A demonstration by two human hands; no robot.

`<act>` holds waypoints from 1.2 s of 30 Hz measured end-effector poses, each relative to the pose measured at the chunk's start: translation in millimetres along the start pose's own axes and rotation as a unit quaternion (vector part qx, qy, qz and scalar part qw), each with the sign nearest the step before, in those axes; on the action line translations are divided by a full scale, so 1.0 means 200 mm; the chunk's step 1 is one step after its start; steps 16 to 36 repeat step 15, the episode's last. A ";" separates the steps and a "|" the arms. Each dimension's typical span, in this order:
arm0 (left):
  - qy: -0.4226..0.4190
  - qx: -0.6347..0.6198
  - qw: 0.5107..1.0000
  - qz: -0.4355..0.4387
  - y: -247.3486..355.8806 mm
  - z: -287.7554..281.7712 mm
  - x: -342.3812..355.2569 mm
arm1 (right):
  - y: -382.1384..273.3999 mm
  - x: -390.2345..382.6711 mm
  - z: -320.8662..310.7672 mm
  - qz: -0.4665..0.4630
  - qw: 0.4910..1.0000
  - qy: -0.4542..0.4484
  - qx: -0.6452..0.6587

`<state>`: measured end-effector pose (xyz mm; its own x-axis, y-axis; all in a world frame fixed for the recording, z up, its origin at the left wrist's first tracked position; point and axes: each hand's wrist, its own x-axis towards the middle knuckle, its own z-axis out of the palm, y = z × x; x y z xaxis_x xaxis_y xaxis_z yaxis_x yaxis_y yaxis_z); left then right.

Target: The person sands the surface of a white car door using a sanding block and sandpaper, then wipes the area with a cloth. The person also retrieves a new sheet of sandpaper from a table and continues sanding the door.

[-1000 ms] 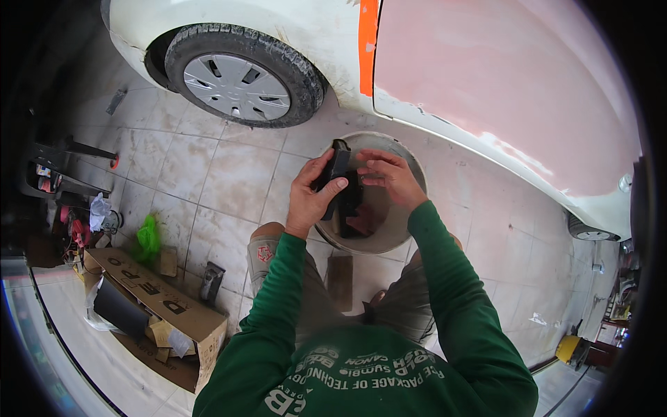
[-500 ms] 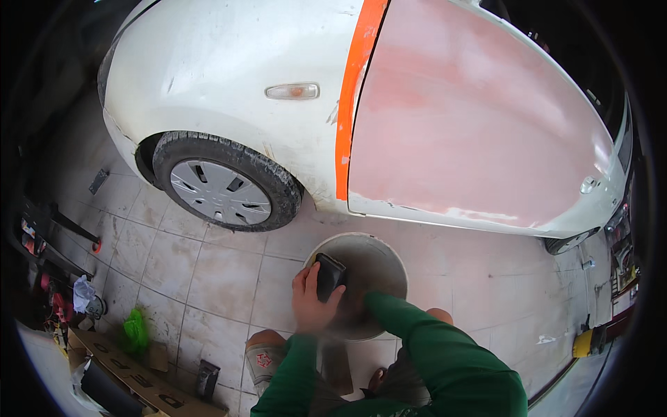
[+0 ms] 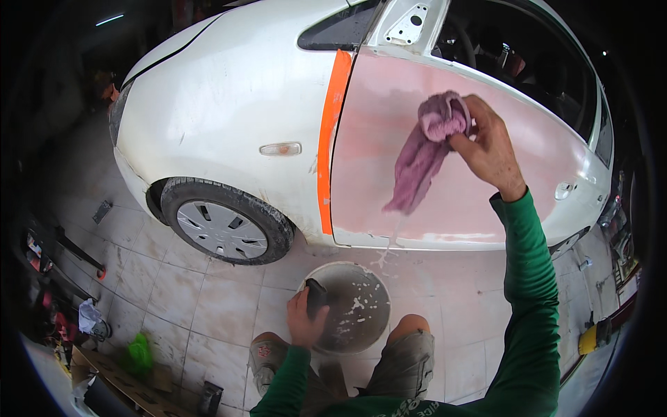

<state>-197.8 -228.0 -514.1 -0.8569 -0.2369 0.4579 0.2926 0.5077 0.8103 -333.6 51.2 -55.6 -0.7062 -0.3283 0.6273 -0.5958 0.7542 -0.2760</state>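
Observation:
A soaked purple cloth (image 3: 422, 163) hangs bunched from my right hand (image 3: 492, 149), its fingers closed on the top. Water streams off its lower end toward the floor just past the bucket. Behind the cloth is the car door (image 3: 517, 146), a patchy pink over white. Over the left part of the round bucket (image 3: 383, 306), my left hand (image 3: 306, 321) grips a dark block (image 3: 317, 295), seemingly a sanding block. Cloudy water with white foam flecks lies in the bucket. Orange tape (image 3: 332, 139) runs down the fender's edge beside the door.
The white car's front wheel (image 3: 226, 221) stands left of the bucket on a tiled floor. At the lower left lie a cardboard box (image 3: 125, 379), a green plastic bag (image 3: 140, 354) and a dark block (image 3: 210, 398). A yellow object (image 3: 588, 340) sits far right.
My right hand has come up out of the bucket, lifting the dripping cloth in front of the door. My left hand still holds the dark block by the rim. The view has tilted up.

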 end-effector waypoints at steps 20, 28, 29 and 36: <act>0.050 -0.372 0.905 -0.201 -0.06 0.04 0.03 | 0.12 0.27 1.01 -0.385 0.888 0.106 -0.229; 0.050 -0.372 0.905 -0.201 -0.06 0.04 0.03 | 0.12 0.27 1.01 -0.385 0.888 0.106 -0.229; 0.050 -0.372 0.905 -0.201 -0.06 0.04 0.03 | 0.12 0.27 1.01 -0.385 0.888 0.106 -0.229; 0.050 -0.372 0.905 -0.201 -0.06 0.04 0.03 | 0.12 0.27 1.01 -0.385 0.888 0.106 -0.229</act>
